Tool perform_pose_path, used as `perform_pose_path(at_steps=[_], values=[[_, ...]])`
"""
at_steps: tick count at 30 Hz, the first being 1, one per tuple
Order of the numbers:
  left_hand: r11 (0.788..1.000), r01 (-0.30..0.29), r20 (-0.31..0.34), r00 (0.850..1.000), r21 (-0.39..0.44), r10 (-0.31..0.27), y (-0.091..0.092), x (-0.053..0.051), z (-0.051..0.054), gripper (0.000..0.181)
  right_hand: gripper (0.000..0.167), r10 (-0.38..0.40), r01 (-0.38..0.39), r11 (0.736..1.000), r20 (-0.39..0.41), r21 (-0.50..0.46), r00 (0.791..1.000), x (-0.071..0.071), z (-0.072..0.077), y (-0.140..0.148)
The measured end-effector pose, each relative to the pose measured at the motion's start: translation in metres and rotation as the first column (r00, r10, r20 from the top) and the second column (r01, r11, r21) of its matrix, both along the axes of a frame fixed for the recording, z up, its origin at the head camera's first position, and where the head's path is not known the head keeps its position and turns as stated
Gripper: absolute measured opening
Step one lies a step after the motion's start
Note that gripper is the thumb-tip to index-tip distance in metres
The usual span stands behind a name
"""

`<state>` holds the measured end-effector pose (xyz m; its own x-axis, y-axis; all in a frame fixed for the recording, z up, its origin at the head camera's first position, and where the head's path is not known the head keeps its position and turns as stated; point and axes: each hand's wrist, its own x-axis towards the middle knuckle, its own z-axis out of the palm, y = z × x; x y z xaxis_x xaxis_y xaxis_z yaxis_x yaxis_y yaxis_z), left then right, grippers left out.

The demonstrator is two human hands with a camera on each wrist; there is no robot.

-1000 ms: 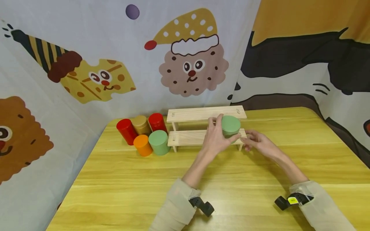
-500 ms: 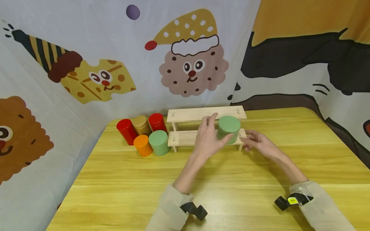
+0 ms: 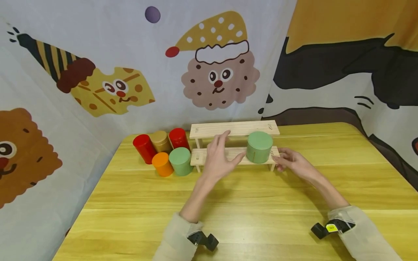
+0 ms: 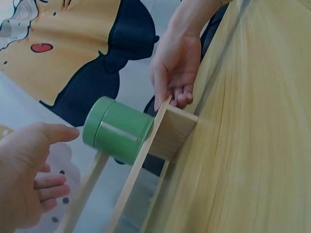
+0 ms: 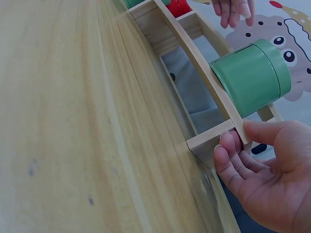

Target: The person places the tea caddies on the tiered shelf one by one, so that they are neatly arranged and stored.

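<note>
A green lidded canister (image 3: 259, 147) stands upright on the lower step of a two-tier wooden shelf (image 3: 215, 156), close to its right end. Just left of the canister is my left hand (image 3: 218, 159), fingers spread and apart from it, holding nothing. In the left wrist view a gap shows between that thumb and the green canister (image 4: 119, 130). My right hand (image 3: 294, 163) pinches the right end of the lower step. The right wrist view shows its thumb on top of the board and its fingers (image 5: 233, 155) curled beneath, by the leg.
Left of the shelf stand several canisters: a tall red one (image 3: 144, 149), a tan one (image 3: 161, 141), another red one (image 3: 179, 138), an orange one (image 3: 162, 164) and a second green one (image 3: 181, 161). A patterned cloth (image 3: 163, 90) hangs behind the wooden table (image 3: 248, 217).
My left hand has let go of the green canister and drawn away to the left. The canister now stands on the lower step. My right hand has stayed on the shelf end.
</note>
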<state>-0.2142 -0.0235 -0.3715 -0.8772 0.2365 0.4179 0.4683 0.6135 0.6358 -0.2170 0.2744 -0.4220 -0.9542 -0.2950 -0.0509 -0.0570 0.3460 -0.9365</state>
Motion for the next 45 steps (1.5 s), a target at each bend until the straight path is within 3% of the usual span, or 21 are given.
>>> perform_pose_path(at_steps=[14, 28, 37, 45], values=[[0.996, 0.037, -0.035, 0.999, 0.085, -0.035, -0.041, -0.002, -0.010, 0.074, 0.069, -0.001, 0.001, 1.000, -0.007, -0.009, 1.000, 0.000, -0.001, 0.000], [0.988, 0.033, -0.042, 0.999, 0.149, -0.027, -0.085, -0.003, -0.011, 0.070, 0.068, -0.002, 0.002, 1.000, -0.009, -0.014, 1.000, -0.001, -0.001, 0.000], [0.993, -0.039, -0.103, 0.993, 0.111, 0.050, -0.114, 0.000, -0.018, 0.064, 0.067, -0.006, 0.006, 1.000, -0.007, -0.018, 1.000, 0.000, -0.001, 0.000], [0.988, -0.116, -0.065, 0.990, 0.104, 0.123, -0.136, 0.007, -0.025, 0.064, 0.069, -0.001, 0.001, 1.000, -0.007, -0.027, 1.000, 0.001, -0.002, 0.000]])
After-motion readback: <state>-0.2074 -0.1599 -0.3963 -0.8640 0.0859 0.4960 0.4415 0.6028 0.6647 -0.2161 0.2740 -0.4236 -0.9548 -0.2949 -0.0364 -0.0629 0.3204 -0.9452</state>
